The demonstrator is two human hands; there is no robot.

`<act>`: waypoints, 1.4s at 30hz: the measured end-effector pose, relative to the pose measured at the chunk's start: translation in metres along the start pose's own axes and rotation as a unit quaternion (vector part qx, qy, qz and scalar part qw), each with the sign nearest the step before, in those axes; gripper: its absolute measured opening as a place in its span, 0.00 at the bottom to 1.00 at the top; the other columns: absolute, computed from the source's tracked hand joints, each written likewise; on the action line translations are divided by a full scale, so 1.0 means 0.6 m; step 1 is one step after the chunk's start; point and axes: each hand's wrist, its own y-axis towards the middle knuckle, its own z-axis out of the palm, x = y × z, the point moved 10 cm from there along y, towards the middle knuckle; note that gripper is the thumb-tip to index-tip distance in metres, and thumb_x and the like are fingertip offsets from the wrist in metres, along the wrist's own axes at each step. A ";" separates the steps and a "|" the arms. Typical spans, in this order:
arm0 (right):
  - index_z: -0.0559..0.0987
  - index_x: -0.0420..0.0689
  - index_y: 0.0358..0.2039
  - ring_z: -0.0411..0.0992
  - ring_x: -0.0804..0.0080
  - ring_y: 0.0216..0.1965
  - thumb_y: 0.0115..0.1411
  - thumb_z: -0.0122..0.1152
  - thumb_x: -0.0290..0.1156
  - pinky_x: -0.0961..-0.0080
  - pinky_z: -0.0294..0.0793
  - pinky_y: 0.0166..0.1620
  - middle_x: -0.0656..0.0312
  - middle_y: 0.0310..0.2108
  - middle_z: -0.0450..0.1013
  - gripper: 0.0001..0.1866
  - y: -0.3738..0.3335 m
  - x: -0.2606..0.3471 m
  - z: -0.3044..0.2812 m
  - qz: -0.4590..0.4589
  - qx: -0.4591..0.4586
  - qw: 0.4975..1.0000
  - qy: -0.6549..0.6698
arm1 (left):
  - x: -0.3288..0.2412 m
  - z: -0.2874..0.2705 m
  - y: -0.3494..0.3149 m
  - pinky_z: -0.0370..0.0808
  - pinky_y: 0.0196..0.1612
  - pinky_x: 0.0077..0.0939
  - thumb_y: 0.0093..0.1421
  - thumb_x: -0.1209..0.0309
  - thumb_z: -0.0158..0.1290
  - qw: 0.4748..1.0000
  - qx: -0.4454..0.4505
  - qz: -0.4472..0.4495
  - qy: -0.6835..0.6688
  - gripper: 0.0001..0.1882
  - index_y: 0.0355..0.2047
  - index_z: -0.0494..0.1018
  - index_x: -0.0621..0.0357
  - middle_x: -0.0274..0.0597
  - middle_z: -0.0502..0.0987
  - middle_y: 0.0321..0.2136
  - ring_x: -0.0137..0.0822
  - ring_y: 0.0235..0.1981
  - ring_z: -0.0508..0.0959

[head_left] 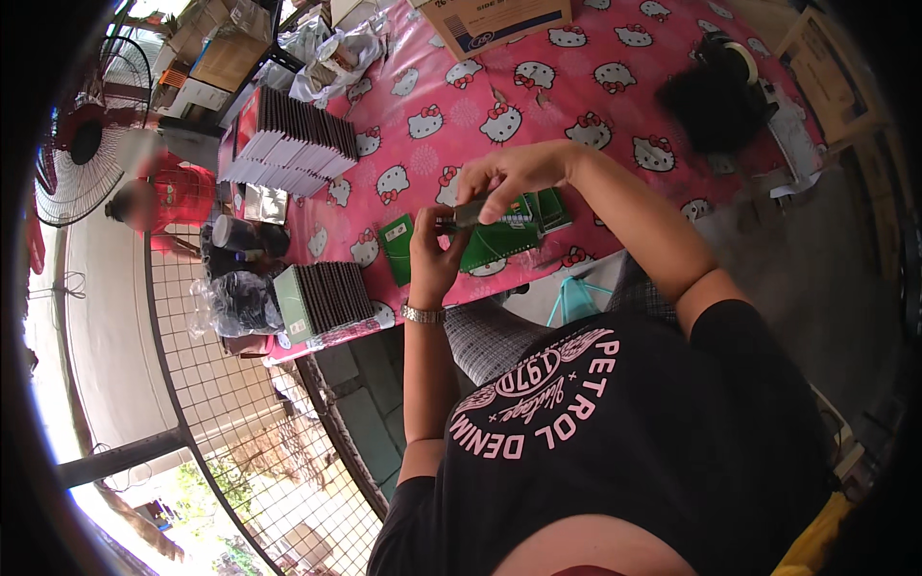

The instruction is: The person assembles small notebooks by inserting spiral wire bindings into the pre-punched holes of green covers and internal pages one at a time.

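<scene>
Just above the green notebook (499, 240) on the pink tablecloth (538, 106), we are pinching a small dark object (469, 213), left hand (434, 257) fingers curled around it, right hand (514, 175) fingers clamped on it, stacked notebooks (293, 144) lying beyond the green notebook.

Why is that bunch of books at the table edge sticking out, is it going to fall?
The lower stack of green notebooks does hang slightly past the edge of the pink table, so it looks a bit risky. Otherwise nothing seems spilled or broken. Both hands, left and right, hold a small dark object above more green notebooks.
</scene>
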 end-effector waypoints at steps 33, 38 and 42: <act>0.73 0.41 0.58 0.74 0.59 0.45 0.57 0.66 0.38 0.61 0.72 0.49 0.51 0.42 0.73 0.29 -0.159 0.036 0.146 -0.022 -0.255 0.967 -0.001 | 0.012 -0.006 -0.105 0.75 0.40 0.18 0.60 0.86 0.54 0.968 -0.233 -0.020 -0.092 0.09 0.39 0.78 0.66 0.38 0.81 0.35 0.25 0.36 0.78; 0.72 0.40 0.59 0.76 0.65 0.44 0.60 0.65 0.40 0.62 0.75 0.46 0.52 0.42 0.75 0.30 -0.171 -0.015 0.134 -0.052 -0.240 0.947 0.207 | -0.091 -0.045 -0.081 0.78 0.41 0.28 0.55 0.83 0.58 0.954 -0.209 0.130 0.169 0.13 0.41 0.79 0.61 0.47 0.80 0.40 0.37 0.37 0.81; 0.75 0.44 0.54 0.73 0.54 0.48 0.51 0.72 0.44 0.62 0.73 0.52 0.50 0.42 0.73 0.32 -0.295 -0.058 0.015 0.038 -0.441 0.872 -0.210 | -0.107 -0.151 -0.055 0.74 0.41 0.40 0.55 0.77 0.48 0.923 -0.236 0.102 0.285 0.10 0.36 0.77 0.61 0.47 0.78 0.31 0.47 0.34 0.79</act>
